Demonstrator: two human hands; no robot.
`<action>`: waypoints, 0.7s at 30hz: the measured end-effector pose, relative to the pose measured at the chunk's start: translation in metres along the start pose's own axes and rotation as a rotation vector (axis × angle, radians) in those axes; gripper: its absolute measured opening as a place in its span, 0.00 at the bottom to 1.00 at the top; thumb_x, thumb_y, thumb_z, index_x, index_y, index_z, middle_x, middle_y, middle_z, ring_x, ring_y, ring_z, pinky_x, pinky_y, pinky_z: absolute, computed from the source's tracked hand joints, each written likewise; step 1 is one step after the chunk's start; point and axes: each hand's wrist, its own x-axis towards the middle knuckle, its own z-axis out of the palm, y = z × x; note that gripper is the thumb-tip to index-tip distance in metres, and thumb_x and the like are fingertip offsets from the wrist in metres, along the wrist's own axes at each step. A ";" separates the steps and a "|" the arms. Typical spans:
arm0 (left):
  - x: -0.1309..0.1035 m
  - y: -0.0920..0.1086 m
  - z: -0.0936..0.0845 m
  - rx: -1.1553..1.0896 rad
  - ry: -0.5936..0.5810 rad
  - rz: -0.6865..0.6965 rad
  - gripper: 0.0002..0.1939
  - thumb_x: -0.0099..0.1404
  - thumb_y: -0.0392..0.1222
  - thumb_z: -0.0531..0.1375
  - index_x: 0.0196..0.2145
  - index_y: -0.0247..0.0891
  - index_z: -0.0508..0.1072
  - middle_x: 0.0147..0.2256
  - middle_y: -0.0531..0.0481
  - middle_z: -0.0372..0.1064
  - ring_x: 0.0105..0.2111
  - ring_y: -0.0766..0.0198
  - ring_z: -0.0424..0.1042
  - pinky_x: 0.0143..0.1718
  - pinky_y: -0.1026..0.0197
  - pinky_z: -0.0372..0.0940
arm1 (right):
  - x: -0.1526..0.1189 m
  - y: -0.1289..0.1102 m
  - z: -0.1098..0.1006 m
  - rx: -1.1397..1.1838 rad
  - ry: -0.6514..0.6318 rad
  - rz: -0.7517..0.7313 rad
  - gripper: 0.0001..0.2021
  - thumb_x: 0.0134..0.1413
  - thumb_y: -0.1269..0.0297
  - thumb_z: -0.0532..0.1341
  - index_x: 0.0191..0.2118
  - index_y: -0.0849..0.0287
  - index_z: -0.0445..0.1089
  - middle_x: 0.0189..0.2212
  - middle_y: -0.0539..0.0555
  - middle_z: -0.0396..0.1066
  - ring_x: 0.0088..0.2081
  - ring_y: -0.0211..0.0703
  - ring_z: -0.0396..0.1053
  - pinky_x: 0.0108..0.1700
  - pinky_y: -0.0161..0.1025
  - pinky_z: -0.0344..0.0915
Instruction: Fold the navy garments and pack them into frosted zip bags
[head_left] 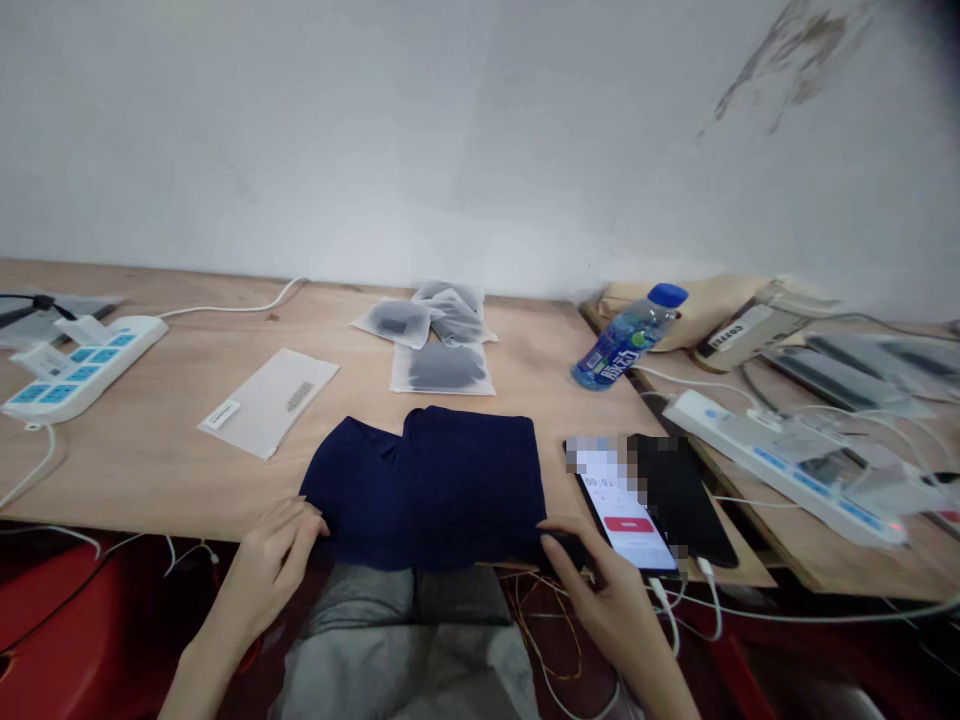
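A folded navy blue cloth [450, 490] lies at the front edge of the wooden table [165, 450]. My left hand [274, 560] pinches its left edge between thumb and fingers. At the cloth's lower right corner, my right hand [592, 580] grips the edge, with thumb and forefinger close together. Just left of and behind the cloth rests a flat pale plastic bag [262, 400] with a label. Several frosted bags [442, 370] with dark contents are piled behind the cloth.
Right of the cloth lie a lit phone [626, 530] and a black device [682, 500], with a blue-capped bottle [626, 340] behind them. Power strips [90, 365] with white cables sit at both sides. A coffee bag [757, 325] stands back right, near more bagged items.
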 end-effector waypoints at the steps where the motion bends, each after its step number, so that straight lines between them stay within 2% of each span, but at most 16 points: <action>1: -0.002 -0.001 0.000 -0.020 0.011 -0.021 0.16 0.72 0.42 0.49 0.33 0.42 0.74 0.37 0.50 0.76 0.42 0.60 0.75 0.47 0.60 0.66 | -0.002 0.000 -0.002 0.000 -0.079 0.014 0.12 0.59 0.54 0.59 0.43 0.53 0.72 0.40 0.54 0.76 0.42 0.47 0.74 0.44 0.39 0.71; 4: -0.002 -0.001 0.001 -0.045 0.064 -0.083 0.12 0.71 0.43 0.52 0.38 0.43 0.75 0.40 0.53 0.77 0.43 0.62 0.76 0.47 0.63 0.67 | -0.006 -0.003 -0.007 0.015 -0.232 0.056 0.14 0.58 0.52 0.59 0.45 0.53 0.73 0.41 0.54 0.76 0.41 0.46 0.74 0.44 0.40 0.71; 7: 0.020 0.003 0.001 -0.008 0.147 -0.050 0.10 0.70 0.44 0.54 0.41 0.43 0.75 0.43 0.52 0.76 0.46 0.61 0.74 0.51 0.61 0.65 | 0.005 -0.004 -0.005 0.031 -0.190 0.092 0.16 0.60 0.50 0.55 0.44 0.54 0.73 0.38 0.55 0.76 0.38 0.46 0.75 0.38 0.38 0.71; 10: 0.058 0.002 0.004 0.081 0.155 0.022 0.11 0.70 0.44 0.54 0.46 0.43 0.72 0.47 0.49 0.74 0.50 0.58 0.71 0.55 0.56 0.62 | 0.037 -0.001 0.003 -0.062 -0.056 0.079 0.18 0.62 0.50 0.53 0.45 0.56 0.72 0.35 0.55 0.76 0.33 0.46 0.74 0.33 0.39 0.69; 12: 0.084 -0.002 0.009 0.170 0.092 0.039 0.13 0.69 0.44 0.54 0.49 0.42 0.71 0.49 0.47 0.72 0.52 0.56 0.70 0.56 0.53 0.62 | 0.066 0.002 0.010 -0.189 -0.007 0.011 0.17 0.63 0.55 0.53 0.51 0.57 0.69 0.37 0.56 0.75 0.32 0.46 0.73 0.37 0.42 0.69; 15: 0.109 -0.009 0.018 0.295 -0.014 -0.001 0.13 0.68 0.42 0.56 0.48 0.41 0.72 0.46 0.44 0.73 0.49 0.52 0.72 0.51 0.52 0.64 | 0.107 0.007 0.020 -0.406 0.000 -0.075 0.18 0.61 0.67 0.53 0.56 0.60 0.65 0.49 0.62 0.71 0.42 0.50 0.72 0.44 0.45 0.66; 17: 0.117 -0.012 0.023 0.326 -0.059 -0.040 0.11 0.67 0.40 0.56 0.45 0.40 0.74 0.43 0.43 0.74 0.44 0.52 0.73 0.47 0.53 0.65 | 0.128 0.010 0.026 -0.516 -0.024 -0.054 0.18 0.59 0.71 0.54 0.54 0.62 0.66 0.51 0.63 0.69 0.44 0.51 0.71 0.44 0.43 0.65; 21: 0.122 -0.014 0.027 0.323 -0.055 -0.110 0.06 0.65 0.38 0.58 0.39 0.39 0.74 0.38 0.44 0.74 0.39 0.54 0.74 0.40 0.56 0.65 | 0.152 0.012 0.037 -0.614 -0.053 -0.001 0.09 0.57 0.76 0.54 0.39 0.65 0.71 0.41 0.63 0.70 0.40 0.49 0.71 0.41 0.40 0.64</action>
